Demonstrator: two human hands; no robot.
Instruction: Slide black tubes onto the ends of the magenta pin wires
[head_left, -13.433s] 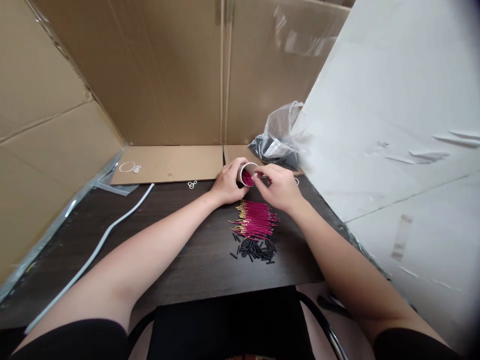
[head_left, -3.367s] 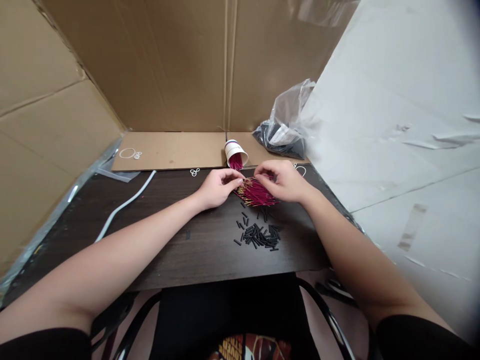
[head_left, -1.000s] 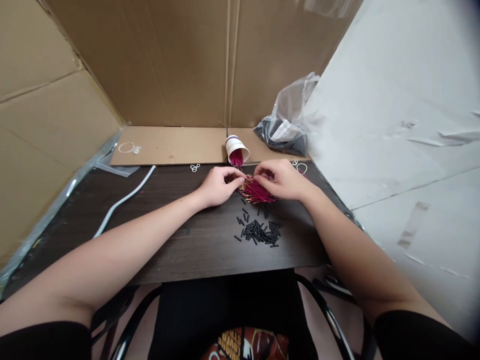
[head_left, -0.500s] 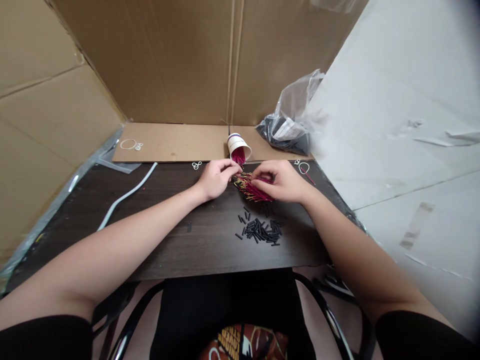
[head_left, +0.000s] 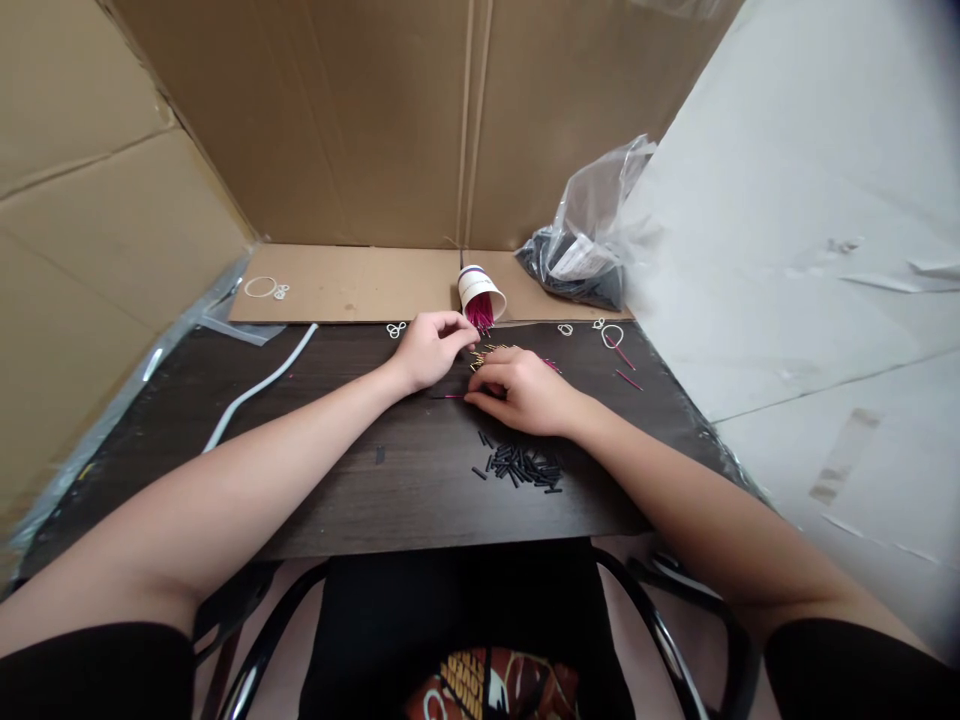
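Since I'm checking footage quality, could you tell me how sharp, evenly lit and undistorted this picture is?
Head view: soft, even light, faint shadows beneath the right hand; centre sharp around the black tubes; left edge smeared; wide-angle stretch toward the borders, dark vignette top right; sheen on the plastic bag.

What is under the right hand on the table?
Gold-tipped magenta wires stick out from under the right hand on its far side; the palm hides whatever else lies beneath it.
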